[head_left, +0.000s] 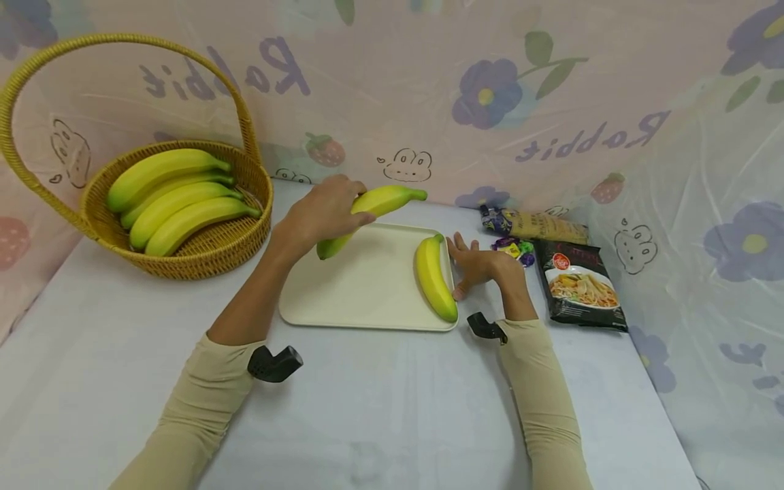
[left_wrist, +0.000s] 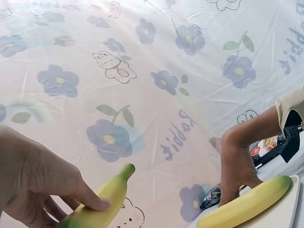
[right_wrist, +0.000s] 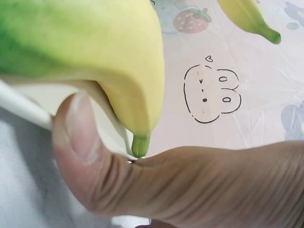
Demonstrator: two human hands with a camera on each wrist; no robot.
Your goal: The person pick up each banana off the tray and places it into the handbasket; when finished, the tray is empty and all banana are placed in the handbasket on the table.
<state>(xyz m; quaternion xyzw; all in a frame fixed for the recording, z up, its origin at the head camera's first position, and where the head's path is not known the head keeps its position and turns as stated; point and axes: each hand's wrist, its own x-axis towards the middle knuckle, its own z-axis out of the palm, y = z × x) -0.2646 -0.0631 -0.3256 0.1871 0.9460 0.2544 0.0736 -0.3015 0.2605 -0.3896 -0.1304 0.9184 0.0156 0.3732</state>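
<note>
My left hand grips a yellow banana with green ends, above the left back part of a cream tray. In the left wrist view the thumb lies along this banana, its stem pointing up and away. A second banana rests on the tray along its right side. My right hand is just outside the tray's right edge with fingers spread and nothing held. In the right wrist view its thumb is right at the tray rim, beside the second banana.
A woven basket with a tall handle stands at the back left, holding several bananas. To the right of my right hand lie a black noodle packet, a long tan packet and a small purple packet. A printed curtain rises behind the table.
</note>
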